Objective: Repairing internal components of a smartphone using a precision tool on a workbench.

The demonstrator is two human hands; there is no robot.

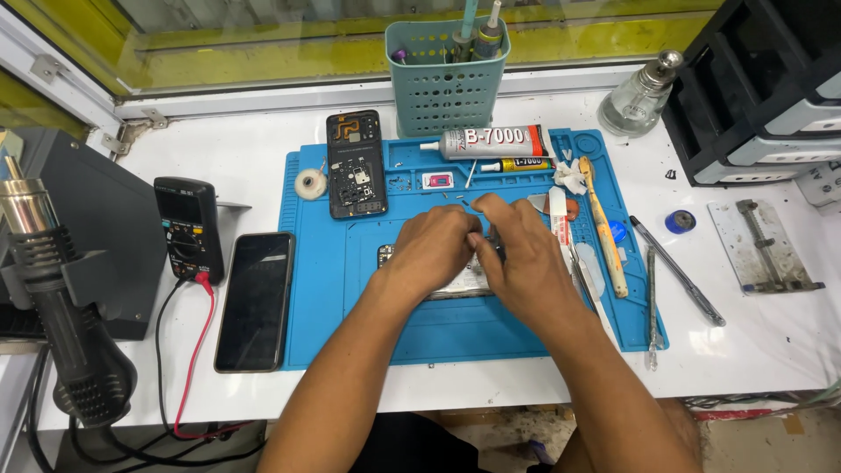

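Note:
Both my hands meet over an opened phone lying in the middle of a blue work mat. My left hand covers the phone's left and middle parts, fingers curled down onto it. My right hand presses in from the right, fingertips pinched close to the left hand. The phone is mostly hidden; only a dark corner and a pale lower edge show. Whether a small tool sits between my fingers cannot be made out.
A dark phone back frame and tape roll lie upper left on the mat; glue tubes, a toothbrush and tweezers to the right. A black phone, multimeter, hot-air gun, teal basket, glass bottle.

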